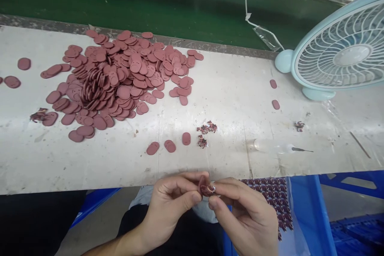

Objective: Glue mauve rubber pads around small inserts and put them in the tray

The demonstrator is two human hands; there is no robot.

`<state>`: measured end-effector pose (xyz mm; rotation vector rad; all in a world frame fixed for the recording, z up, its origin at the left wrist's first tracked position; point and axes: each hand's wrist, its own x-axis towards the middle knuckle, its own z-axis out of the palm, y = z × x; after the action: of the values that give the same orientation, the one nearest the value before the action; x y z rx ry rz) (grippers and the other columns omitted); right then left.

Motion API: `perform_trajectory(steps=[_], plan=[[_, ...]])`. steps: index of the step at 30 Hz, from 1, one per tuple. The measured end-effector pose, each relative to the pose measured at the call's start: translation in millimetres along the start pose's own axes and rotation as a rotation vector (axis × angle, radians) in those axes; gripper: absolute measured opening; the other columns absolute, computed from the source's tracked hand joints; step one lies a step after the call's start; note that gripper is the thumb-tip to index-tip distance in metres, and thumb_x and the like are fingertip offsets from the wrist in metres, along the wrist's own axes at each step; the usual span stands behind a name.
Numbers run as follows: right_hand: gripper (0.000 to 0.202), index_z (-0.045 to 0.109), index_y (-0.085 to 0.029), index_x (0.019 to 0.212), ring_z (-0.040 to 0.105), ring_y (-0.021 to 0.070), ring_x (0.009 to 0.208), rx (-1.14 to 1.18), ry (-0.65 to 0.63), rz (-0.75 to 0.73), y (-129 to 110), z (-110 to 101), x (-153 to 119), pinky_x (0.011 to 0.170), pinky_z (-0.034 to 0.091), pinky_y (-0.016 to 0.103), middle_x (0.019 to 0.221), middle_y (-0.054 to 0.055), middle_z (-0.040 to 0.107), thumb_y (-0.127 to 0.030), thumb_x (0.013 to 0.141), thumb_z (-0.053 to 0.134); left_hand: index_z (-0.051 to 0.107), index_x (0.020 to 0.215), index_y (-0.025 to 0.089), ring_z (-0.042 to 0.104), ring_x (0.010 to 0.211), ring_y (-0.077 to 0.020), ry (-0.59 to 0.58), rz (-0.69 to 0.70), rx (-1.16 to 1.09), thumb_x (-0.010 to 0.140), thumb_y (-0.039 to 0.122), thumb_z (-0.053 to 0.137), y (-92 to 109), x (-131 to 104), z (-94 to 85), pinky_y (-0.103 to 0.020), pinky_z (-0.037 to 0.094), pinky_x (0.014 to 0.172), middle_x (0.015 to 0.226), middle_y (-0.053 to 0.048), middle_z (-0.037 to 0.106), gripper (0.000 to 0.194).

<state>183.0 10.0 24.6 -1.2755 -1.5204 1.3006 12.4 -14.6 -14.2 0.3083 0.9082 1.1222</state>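
Note:
At the table's front edge my left hand (172, 204) pinches a reddish-brown oval disc (202, 186) between thumb and fingers. My right hand (244, 208) meets it from the other side, its thumb and forefinger closed on a small dark-red piece with a pale thread or wire (210, 188). The two pieces touch; how they join is hidden by my fingertips. Just beyond my hands lie three loose oval discs (170, 146) and small clusters of dark-red pieces (207, 128). A large heap of the same discs (129, 68) covers the left part of the table.
A light-blue fan (345, 52) stands at the right, its white cord (264, 28) running back. A clear bottle with a thin dark tip (273, 147) lies on the white table (222, 88). Below the edge, a blue crate (321, 216) holds rows of dark-red pieces (274, 194).

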Motion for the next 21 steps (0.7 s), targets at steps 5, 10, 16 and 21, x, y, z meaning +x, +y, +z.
perform_trajectory(steps=[5, 10, 16, 21], plan=[[0.032, 0.077, -0.033, 0.109, 0.075, 0.0172, 0.083, 0.061, -0.014, 0.068, -1.4, 1.1, 1.4, 0.065, 0.065, 0.023, 0.099, 0.002, 0.079, -0.010, 0.088, 0.073, 0.083, 0.080, 0.021, 0.073, 0.110, -0.0261, -0.001, 0.014, -0.003, 0.084, 0.020, 0.081, -1.1, 0.4, 0.4, -0.034, 0.059, 0.095, 0.109, -0.008, 0.080, 0.004], [0.030, 0.078, -0.032, 0.108, 0.076, 0.0178, 0.086, 0.070, 0.010, 0.063, -1.0, 2.3, 2.5, 0.069, 0.065, 0.023, 0.098, 0.003, 0.080, -0.010, 0.088, 0.074, 0.082, 0.080, 0.023, 0.072, 0.114, -0.0246, 0.016, 0.019, -0.022, 0.085, 0.020, 0.080, -3.1, -1.0, 1.1, -0.032, 0.058, 0.097, 0.112, -0.006, 0.080, 0.006], [0.029, 0.077, -0.031, 0.108, 0.076, 0.0175, 0.086, 0.075, 0.039, 0.030, 1.9, 5.4, 0.1, 0.071, 0.065, 0.023, 0.098, 0.003, 0.080, -0.009, 0.089, 0.073, 0.081, 0.080, 0.022, 0.074, 0.110, -0.0234, 0.023, 0.043, -0.035, 0.085, 0.020, 0.080, -5.4, -0.8, 2.4, -0.031, 0.059, 0.095, 0.113, -0.007, 0.080, 0.005], [0.029, 0.077, -0.032, 0.109, 0.076, 0.0175, 0.084, 0.101, 0.036, 0.043, 6.2, 6.6, -1.3, 0.069, 0.065, 0.024, 0.100, 0.004, 0.080, -0.010, 0.090, 0.072, 0.081, 0.082, 0.022, 0.073, 0.113, -0.0225, 0.015, 0.069, -0.033, 0.086, 0.019, 0.078, -9.1, -1.9, 2.0, -0.030, 0.058, 0.099, 0.113, -0.006, 0.080, 0.006]])
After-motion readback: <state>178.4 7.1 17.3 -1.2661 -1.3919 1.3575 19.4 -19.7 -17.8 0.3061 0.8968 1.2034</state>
